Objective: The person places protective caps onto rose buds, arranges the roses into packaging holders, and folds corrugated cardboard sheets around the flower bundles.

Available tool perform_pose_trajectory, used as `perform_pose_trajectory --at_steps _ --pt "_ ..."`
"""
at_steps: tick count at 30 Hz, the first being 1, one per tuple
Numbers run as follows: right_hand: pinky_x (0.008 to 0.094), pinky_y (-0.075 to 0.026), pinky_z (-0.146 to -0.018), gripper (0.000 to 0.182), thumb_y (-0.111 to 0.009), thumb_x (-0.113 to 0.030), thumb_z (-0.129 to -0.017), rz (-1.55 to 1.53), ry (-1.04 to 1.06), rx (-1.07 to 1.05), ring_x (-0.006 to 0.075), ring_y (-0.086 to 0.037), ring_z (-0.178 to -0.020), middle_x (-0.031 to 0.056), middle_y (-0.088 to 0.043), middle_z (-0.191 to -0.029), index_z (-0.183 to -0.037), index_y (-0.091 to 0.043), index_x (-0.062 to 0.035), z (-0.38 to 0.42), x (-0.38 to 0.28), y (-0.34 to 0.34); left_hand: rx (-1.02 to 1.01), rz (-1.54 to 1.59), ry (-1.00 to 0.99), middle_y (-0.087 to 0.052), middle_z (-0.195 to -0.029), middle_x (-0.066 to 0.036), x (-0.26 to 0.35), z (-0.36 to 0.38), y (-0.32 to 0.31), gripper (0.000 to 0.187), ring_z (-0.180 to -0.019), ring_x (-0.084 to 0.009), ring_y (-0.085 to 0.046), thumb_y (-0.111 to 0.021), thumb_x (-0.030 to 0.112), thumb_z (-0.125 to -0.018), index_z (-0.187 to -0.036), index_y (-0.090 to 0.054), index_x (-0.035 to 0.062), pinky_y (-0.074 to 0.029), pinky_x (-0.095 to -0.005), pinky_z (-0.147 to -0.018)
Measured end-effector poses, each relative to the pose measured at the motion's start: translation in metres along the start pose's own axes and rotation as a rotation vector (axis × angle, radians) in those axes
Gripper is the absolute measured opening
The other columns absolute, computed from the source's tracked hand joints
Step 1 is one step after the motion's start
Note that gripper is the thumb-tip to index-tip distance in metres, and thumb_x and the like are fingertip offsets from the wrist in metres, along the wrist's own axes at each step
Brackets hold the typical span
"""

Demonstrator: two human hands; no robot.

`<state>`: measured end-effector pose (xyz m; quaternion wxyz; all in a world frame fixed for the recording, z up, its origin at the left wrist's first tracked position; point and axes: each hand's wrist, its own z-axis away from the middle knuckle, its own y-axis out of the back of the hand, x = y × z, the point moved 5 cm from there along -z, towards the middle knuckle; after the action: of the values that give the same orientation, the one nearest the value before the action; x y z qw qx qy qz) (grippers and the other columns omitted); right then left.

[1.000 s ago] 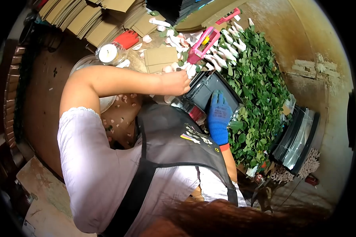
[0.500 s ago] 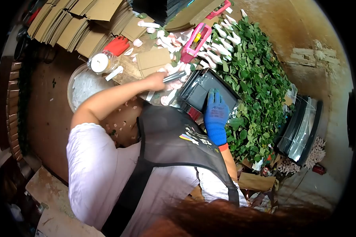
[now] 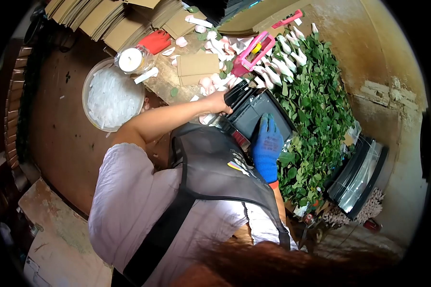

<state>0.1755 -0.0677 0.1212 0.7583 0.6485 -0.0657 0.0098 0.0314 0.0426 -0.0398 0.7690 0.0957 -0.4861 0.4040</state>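
Observation:
My left hand [image 3: 219, 103], bare, is closed around a long black tool [image 3: 237, 93] with shiny edges, at the left edge of a dark grey box-like tray [image 3: 254, 112]. What kind of tool it is, I cannot make out. My right hand [image 3: 267, 141] wears a blue knitted glove. It lies flat on the tray's surface with its fingers stretched out. Something red and clear [image 3: 239, 138] shows under the tray's near side. Beyond the tray stands a pink tape dispenser [image 3: 246, 60] with a yellow core.
Leafy stems [image 3: 316, 110] with pale, wrapped flower heads [image 3: 285, 62] lie to the right. Flat cardboard pieces [image 3: 198, 67], petals [image 3: 207, 86] and a red glove [image 3: 154, 42] lie on the table. A tub of white strips [image 3: 115, 98] stands left. Cardboard stacks [image 3: 100, 19] are behind.
My left hand has moved right with the tool, from over the petals to the tray's edge. My right hand remains flat on the tray. The whole view has shifted slightly.

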Motion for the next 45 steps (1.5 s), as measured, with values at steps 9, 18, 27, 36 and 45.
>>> perform_pose_trajectory --at_steps 9,18,27,36,45 --pt "0.0414 -0.049 -0.099 0.059 -0.058 -0.008 -0.084 -0.032 0.023 0.022 0.0332 -0.055 -0.125 0.0172 -0.052 -0.144 -0.142 -0.049 -0.0006 -0.002 0.002 -0.002 0.076 0.115 -0.038 -0.058 -0.079 -0.001 0.005 0.017 -0.011 0.023 -0.065 -0.0104 -0.056 -0.07 -0.001 -0.079 -0.098 -0.057 0.0041 -0.047 -0.0286 -0.058" --pt "0.0407 -0.047 -0.103 0.062 -0.057 -0.008 -0.085 0.006 -0.027 0.008 0.0322 -0.053 -0.128 0.0158 -0.05 -0.147 -0.146 -0.046 -0.0044 0.003 0.0 -0.002 0.358 -1.231 -0.472 -0.064 -0.101 -0.012 0.043 0.093 0.047 0.034 -0.099 -0.0349 -0.062 -0.066 0.013 -0.082 -0.114 -0.06 0.009 -0.045 -0.0471 -0.103" --pt "0.0399 -0.048 -0.103 0.06 -0.056 -0.006 -0.086 0.039 -0.026 -0.005 0.0319 -0.053 -0.129 0.0157 -0.048 -0.149 -0.145 -0.045 -0.0031 0.001 0.0 -0.002 0.168 -1.739 -0.974 -0.054 -0.084 -0.007 0.066 0.105 0.004 0.022 -0.088 -0.0267 -0.061 -0.058 0.015 -0.082 -0.103 -0.06 0.0056 -0.04 -0.0508 -0.112" --pt "0.0396 -0.048 -0.103 0.06 -0.056 -0.006 -0.085 0.06 -0.021 0.016 0.0319 -0.054 -0.127 0.0148 -0.048 -0.149 -0.145 -0.047 -0.0039 0.003 0.002 -0.006 -0.188 -1.713 -1.014 -0.062 -0.07 -0.008 0.086 0.051 0.014 0.011 -0.067 -0.0288 -0.067 -0.06 0.019 -0.079 -0.085 -0.056 0.0114 -0.053 -0.0407 -0.06" --pt "0.0392 -0.047 -0.102 0.057 -0.054 -0.009 -0.089 0.05 -0.099 0.011 0.0291 -0.053 -0.127 0.0117 -0.048 -0.15 -0.145 -0.048 -0.0082 0.005 -0.001 -0.007 0.234 -1.904 -1.176 -0.056 -0.088 -0.006 0.117 0.001 0.032 0.018 -0.089 -0.023 -0.057 -0.059 0.02 -0.081 -0.096 -0.057 0.0103 -0.044 -0.0344 -0.083"
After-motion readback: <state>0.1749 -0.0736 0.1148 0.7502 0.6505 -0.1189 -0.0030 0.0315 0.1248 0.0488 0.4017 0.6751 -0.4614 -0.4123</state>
